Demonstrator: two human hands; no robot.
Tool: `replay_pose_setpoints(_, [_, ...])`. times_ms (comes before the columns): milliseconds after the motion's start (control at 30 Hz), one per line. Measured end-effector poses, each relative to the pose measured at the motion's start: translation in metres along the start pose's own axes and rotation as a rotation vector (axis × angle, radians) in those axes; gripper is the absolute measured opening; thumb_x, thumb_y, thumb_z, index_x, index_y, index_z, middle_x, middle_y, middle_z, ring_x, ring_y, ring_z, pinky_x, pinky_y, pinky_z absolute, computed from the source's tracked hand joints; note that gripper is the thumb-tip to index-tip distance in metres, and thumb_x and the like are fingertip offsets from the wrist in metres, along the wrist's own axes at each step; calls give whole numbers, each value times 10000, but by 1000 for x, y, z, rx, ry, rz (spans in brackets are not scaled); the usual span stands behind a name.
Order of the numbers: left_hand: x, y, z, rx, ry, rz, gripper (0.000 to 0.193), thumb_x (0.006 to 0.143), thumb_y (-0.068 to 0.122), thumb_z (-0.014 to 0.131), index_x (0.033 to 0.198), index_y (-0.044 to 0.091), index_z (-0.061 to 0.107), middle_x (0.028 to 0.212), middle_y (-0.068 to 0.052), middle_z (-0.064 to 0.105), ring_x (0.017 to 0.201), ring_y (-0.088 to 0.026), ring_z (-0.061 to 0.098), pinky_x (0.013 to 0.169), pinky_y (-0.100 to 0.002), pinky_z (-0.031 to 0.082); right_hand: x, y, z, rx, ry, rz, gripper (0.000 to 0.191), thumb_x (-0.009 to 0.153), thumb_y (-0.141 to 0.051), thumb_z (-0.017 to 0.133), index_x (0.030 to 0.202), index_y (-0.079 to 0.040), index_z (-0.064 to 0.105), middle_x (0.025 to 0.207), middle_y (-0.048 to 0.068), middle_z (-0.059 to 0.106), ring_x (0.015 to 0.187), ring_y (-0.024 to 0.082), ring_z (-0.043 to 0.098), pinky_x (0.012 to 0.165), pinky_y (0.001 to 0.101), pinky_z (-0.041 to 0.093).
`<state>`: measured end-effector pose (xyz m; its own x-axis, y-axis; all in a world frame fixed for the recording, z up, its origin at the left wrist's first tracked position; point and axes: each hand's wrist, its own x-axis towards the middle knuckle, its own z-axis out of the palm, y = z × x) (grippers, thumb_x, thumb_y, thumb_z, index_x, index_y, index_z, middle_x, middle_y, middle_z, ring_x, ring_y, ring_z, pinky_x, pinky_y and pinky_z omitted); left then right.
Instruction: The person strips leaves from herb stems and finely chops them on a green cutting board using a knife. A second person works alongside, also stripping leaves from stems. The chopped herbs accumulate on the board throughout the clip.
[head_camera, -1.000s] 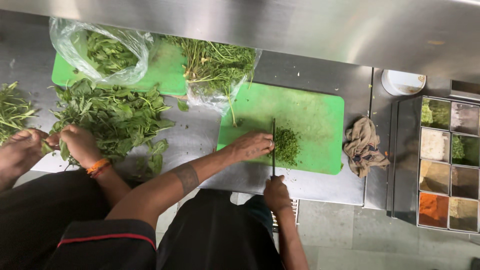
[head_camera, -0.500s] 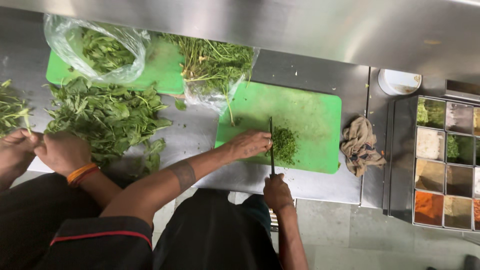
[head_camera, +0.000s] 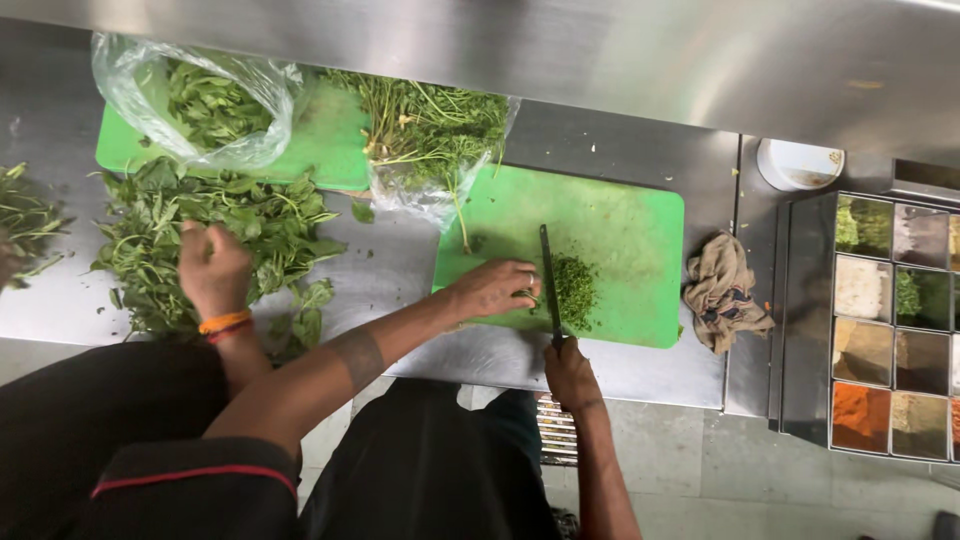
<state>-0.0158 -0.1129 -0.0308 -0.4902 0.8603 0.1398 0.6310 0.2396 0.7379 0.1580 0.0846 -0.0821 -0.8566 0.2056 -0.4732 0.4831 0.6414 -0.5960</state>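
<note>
My left hand (head_camera: 497, 287) rests on the green cutting board (head_camera: 625, 225), fingers pressed against a small heap of chopped green herbs (head_camera: 574, 290). My right hand (head_camera: 570, 374) grips the handle of a knife (head_camera: 547, 275) at the counter's front edge. The blade lies across the board, right beside the chopped heap and my left fingers. A bunch of herbs with stems in a clear bag (head_camera: 430, 135) lies at the board's far left corner.
A co-worker's hand with an orange bangle (head_camera: 213, 270) rests on a pile of leafy greens (head_camera: 250, 225) on the steel counter. Behind are another green board (head_camera: 330, 140) and a bag of leaves (head_camera: 200, 100). To the right lie a crumpled brown cloth (head_camera: 722, 290), a white bowl (head_camera: 798, 163) and a spice tray (head_camera: 890, 320).
The co-worker's bangled hand has moved right and up onto the pile of greens. My hands stay at the board, and the knife has shifted only slightly by the chopped herbs.
</note>
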Motion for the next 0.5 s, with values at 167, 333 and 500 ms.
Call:
replay_pose_setpoints(167, [-3, 5, -10, 16, -97, -167, 271, 871, 258, 747, 1044, 84, 632, 1026, -98, 624, 920, -283, 659, 819, -417, 571, -23, -39, -31, 142, -71, 146, 361, 978, -367, 557, 1034, -18, 486, 856, 336, 692, 805, 537, 674, 741, 615, 524])
replay_pose_setpoints(333, [-6, 5, -6, 132, 14, -44, 169, 878, 200, 709, 978, 72, 660, 1009, -102, 642, 941, -293, 658, 850, -425, 570, -32, -47, -8, 134, 30, 75, 362, 977, -358, 567, 1012, -7, 488, 858, 342, 700, 858, 551, 657, 751, 619, 522])
replay_pose_setpoints(500, [-1, -8, 13, 323, -35, -89, 126, 976, 143, 626, 916, 43, 675, 918, -107, 656, 899, -233, 668, 963, -414, 567, -36, -31, 19, 96, 30, 142, 356, 977, -329, 557, 1050, 7, 464, 910, 399, 674, 929, 585, 627, 792, 631, 513])
